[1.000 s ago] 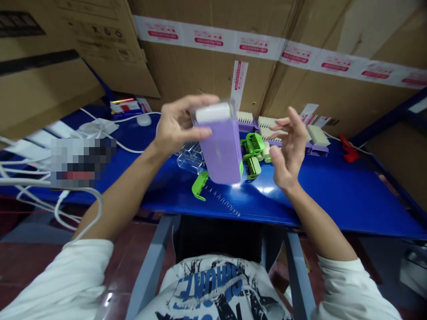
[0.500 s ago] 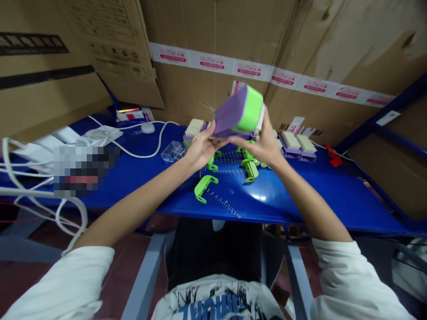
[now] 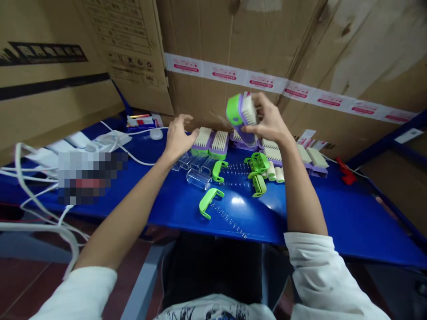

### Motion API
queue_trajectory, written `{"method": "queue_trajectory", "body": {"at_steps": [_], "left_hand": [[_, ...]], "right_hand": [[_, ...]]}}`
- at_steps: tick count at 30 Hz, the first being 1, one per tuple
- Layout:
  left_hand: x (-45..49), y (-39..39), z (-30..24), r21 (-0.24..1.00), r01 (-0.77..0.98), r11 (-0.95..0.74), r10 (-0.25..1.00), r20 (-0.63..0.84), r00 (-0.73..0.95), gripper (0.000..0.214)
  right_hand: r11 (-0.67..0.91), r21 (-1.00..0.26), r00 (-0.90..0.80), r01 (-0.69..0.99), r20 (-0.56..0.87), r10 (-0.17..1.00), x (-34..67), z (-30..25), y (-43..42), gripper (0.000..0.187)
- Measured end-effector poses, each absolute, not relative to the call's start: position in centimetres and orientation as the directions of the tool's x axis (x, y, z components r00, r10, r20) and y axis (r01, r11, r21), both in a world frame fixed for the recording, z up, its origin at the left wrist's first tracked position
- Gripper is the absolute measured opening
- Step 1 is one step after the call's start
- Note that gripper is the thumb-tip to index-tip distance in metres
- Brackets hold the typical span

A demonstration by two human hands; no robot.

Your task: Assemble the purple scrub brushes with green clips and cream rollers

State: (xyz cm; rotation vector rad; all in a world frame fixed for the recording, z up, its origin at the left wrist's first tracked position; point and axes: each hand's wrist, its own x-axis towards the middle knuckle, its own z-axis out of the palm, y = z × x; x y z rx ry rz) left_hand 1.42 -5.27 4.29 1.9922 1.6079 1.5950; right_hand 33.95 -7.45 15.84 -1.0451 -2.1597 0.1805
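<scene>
A purple and green brush (image 3: 236,113) with pale bristles is up in the air, tilted, gripped by my right hand (image 3: 271,121) from its bristle side. My left hand (image 3: 180,138) is empty, its fingers apart, just left of two upturned brushes (image 3: 211,143) that lie bristles up. Below that hand several clear plastic boxes (image 3: 199,178) lie on the table. Nearer the front are bright green curved clips (image 3: 211,202) with thin coil springs (image 3: 228,218). More green parts (image 3: 259,163) and short pale rollers (image 3: 275,173) lie to the right.
The blue table (image 3: 347,213) backs onto cardboard (image 3: 213,26). More brushes (image 3: 315,158) line its rear edge. At left are white cables (image 3: 20,178), a power strip (image 3: 113,140) and a small white round object (image 3: 156,134). A red item (image 3: 346,171) lies at far right.
My left hand has let go of the brush and moved left. My right hand has turned the brush, so its bristles now show. The view has shifted a little.
</scene>
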Motion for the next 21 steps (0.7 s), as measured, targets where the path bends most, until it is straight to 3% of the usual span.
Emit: {"method": "queue_trajectory", "body": {"at_steps": [5,9,12,15,18,21], "left_hand": [[2.2,-6.4,4.2,0.362,0.757,-0.543,0.773,0.568,0.283,0.045],[3.8,-7.5,3.9,0.249,0.78,-0.575,0.791,0.411,0.453,0.044],[4.3,-7.8,3.6,0.221,0.817,-0.532,0.829,0.331,0.451,0.047],[4.6,-8.0,3.9,0.214,0.826,-0.522,0.83,0.35,0.435,0.05],[5.3,-7.8,4.5,0.183,0.801,-0.571,0.796,0.365,0.484,0.051],[6.3,-7.3,5.1,0.169,0.818,-0.55,0.823,0.277,0.496,0.056]], "right_hand": [[0.551,-0.133,-0.49,0.824,0.322,0.81,33.7,12.8,-5.2,0.087],[0.501,-0.065,-0.481,0.863,0.202,0.853,32.8,11.9,-4.7,0.089],[0.513,-0.075,-0.497,0.855,0.164,0.852,32.4,12.1,-4.8,0.089],[0.521,-0.123,-0.498,0.845,0.174,0.849,32.3,12.5,-5.0,0.088],[0.543,-0.223,-0.483,0.809,0.272,0.832,33.1,13.0,-5.0,0.086],[0.566,-0.333,-0.426,0.755,0.406,0.808,34.5,13.9,-4.8,0.088]]}}
